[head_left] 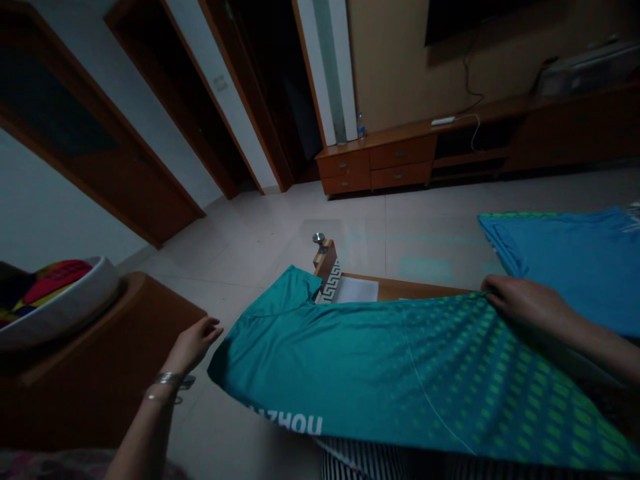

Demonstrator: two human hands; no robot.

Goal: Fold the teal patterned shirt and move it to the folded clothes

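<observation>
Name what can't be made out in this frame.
Head view:
Lettering on the teal shirt: partly lost at the cloth's edge.
Wooden table: mostly hidden under the shirt.
Contents of the bowl: cut off by the left edge.
Appliance on the cabinet: too dark, cut off by the right edge.
Fingertips of the right hand: hidden by the shirt.

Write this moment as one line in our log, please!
Left hand: open, empty | Right hand: pinching teal green-dotted shiny shirt | Nearby: bright blue cloth
</observation>
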